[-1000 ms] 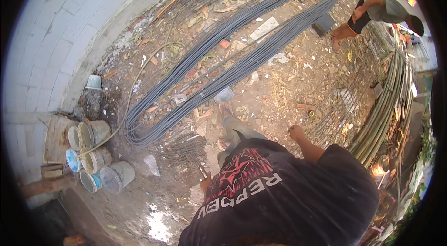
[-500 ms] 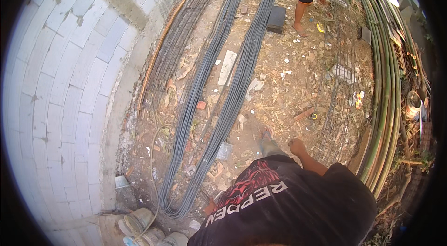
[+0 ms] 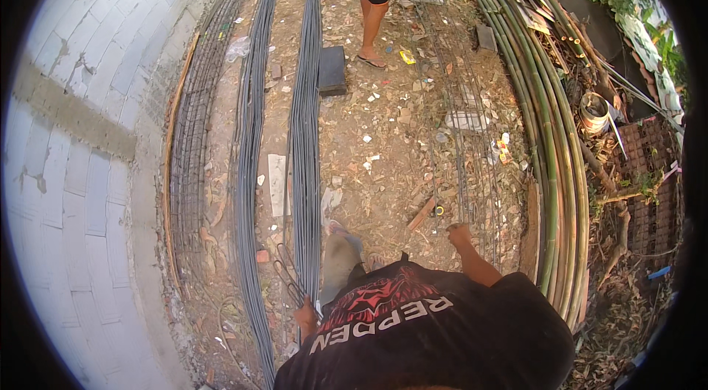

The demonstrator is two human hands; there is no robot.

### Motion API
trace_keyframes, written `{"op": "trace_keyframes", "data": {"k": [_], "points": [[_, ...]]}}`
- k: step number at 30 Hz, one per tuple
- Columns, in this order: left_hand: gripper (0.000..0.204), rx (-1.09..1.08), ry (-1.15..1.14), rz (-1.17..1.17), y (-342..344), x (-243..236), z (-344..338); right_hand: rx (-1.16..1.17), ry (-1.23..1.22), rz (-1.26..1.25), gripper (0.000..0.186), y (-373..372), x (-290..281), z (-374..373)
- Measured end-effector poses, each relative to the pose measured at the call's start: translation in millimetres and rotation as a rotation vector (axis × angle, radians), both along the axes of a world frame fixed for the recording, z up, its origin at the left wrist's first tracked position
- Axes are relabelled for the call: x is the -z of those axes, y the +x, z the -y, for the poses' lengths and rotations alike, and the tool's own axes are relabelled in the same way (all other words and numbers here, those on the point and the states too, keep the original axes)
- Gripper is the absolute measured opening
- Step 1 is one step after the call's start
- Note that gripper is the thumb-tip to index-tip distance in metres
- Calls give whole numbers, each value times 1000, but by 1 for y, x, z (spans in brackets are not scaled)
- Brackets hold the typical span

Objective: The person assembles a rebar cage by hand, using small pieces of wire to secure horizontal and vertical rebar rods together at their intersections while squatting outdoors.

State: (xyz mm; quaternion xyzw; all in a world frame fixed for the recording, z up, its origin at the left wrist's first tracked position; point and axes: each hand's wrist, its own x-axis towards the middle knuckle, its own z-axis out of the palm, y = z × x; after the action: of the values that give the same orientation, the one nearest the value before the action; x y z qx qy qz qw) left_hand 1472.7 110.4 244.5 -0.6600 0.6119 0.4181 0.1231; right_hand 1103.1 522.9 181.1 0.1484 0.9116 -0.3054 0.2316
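Observation:
My left hand (image 3: 306, 315), low by my side, is closed around bent steel rod loops (image 3: 289, 272). The loops stick out ahead of it, over the right-hand bundle of long grey steel bars (image 3: 307, 168). On the other side my right hand (image 3: 459, 233) hangs away from my body above the littered ground. Its fingers are curled; whether anything is inside them is hidden. My dark printed shirt (image 3: 442, 323) fills the lower middle, and one leg (image 3: 341, 261) is stepping forward beside the bars.
Another bar bundle (image 3: 254, 109) and a steel mesh cage (image 3: 195, 146) lie along the block wall (image 3: 74, 205). A dark block (image 3: 332, 70) sits by the bars. Ahead stands another person (image 3: 372, 6). Bamboo poles (image 3: 535, 124) line the right, near thin rods (image 3: 459, 161) and a bucket (image 3: 594, 113).
My view has turned left to right and I have stepped forward. The bars now run nearly straight ahead; the bent loops in my left hand show more plainly. The other person appears further left.

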Motion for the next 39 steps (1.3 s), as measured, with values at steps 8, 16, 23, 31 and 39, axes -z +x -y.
{"op": "trace_keyframes", "data": {"k": [8,16,23,31,39], "points": [[80,109,-254,351,-125,43,108,-449,191,255,26,8,-21,40],[74,450,-105,17,-305,68,304,491,-403,151,23,-114,-67,187],[67,176,-215,-93,-505,34,404,-878,213,-295,26,-225,28,229],[73,31,-385,76,-605,15,434,115,-355,192,24,-520,-12,379],[79,22,-65,251,-693,15,449,-85,-199,-84,21,-826,-91,537]]}}
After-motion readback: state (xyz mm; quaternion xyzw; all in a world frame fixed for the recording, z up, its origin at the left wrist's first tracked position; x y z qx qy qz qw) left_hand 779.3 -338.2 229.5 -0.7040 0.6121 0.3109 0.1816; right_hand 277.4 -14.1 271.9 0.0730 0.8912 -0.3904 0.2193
